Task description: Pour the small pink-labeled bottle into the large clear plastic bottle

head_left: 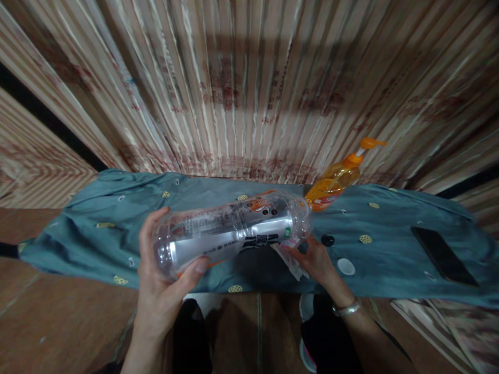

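A large clear plastic bottle [230, 231] with a silver, orange and black label is held on its side above the cloth. My left hand [163, 283] wraps around its left end, thumb in front. At the other end, my right hand [317, 262] is closed on a crumpled white tissue [291, 264], close to the bottle's underside. Whether those fingertips touch the bottle is hard to see. Just right of this hand, a small black cap [328, 240] and a round white lid [346, 266] lie on the cloth.
A pump bottle of orange liquid [335, 183] stands behind the clear bottle's right end. A dark phone [444, 256] lies at the right. Green patterned cloth [97, 205] covers the narrow table, with a striped curtain [249, 104] behind it. My legs are below the front edge.
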A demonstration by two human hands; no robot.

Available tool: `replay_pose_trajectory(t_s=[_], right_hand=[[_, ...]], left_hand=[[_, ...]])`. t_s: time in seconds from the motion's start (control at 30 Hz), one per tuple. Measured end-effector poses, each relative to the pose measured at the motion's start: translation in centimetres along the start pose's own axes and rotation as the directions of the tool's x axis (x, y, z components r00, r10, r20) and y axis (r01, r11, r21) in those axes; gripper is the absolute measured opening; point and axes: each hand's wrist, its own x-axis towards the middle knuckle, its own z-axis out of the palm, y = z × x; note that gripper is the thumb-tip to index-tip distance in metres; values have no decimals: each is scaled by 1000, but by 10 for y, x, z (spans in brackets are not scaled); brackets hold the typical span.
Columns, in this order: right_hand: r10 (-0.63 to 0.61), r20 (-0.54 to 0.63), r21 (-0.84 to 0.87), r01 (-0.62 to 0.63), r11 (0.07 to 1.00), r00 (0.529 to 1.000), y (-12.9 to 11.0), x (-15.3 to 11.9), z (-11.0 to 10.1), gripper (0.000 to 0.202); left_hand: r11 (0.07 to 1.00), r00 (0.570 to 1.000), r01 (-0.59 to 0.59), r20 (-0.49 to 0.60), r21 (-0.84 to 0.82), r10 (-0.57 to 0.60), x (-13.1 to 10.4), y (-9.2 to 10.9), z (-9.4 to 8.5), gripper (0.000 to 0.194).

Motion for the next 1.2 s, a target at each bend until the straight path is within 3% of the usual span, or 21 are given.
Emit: replay_pose_trajectory(t_s=[1.2], right_hand=[[18,-16,10,-18,1000,1000,-3,-1,2,73]], left_hand=[[1000,1000,-2,13,4,2,0,5,1,92]])
